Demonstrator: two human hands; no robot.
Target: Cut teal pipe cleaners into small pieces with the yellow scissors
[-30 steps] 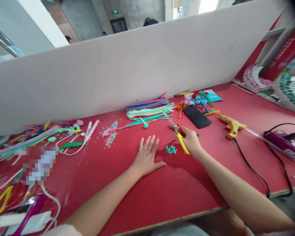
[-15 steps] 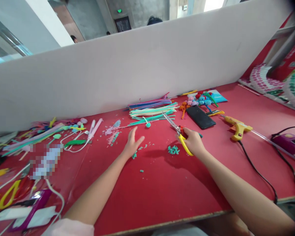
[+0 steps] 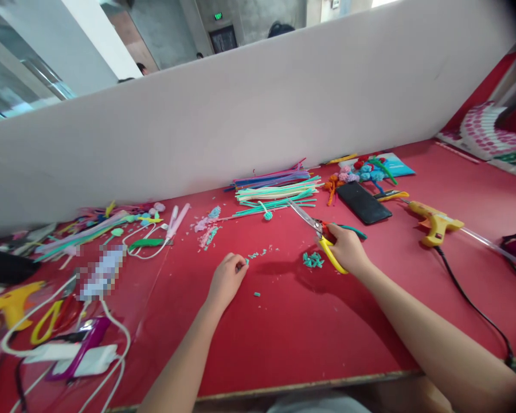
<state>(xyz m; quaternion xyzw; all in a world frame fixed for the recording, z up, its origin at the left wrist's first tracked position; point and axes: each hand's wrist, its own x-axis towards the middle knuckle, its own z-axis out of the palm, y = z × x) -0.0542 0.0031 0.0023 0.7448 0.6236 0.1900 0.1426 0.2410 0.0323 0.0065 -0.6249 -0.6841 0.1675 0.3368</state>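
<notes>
My left hand (image 3: 229, 278) is down on the red table, its fingers pinched together around a small green piece (image 3: 246, 261) at the fingertips. My right hand (image 3: 346, 248) holds yellow-handled scissors (image 3: 304, 217), whose blades point up and left. Green-handled pliers (image 3: 355, 231) show just behind the right hand. Below the scissors lies a small pile of cut green pieces (image 3: 313, 260). A single green piece (image 3: 257, 294) rests nearer the front edge. Beyond the hands are bundles of pipe cleaners (image 3: 275, 194) and a small green ball on a stem (image 3: 268, 215).
A black phone (image 3: 364, 203), a yellow glue gun (image 3: 436, 221) with its cord, and coloured pompoms (image 3: 363, 170) lie to the right. At left are cables, a purple tool (image 3: 79, 350) and another yellow glue gun (image 3: 15, 304). A grey partition (image 3: 223, 120) stands behind.
My left hand has come down and its spread fingers have closed into a pinch at the small green pieces. My right hand still holds the scissors. The view has shifted slightly left.
</notes>
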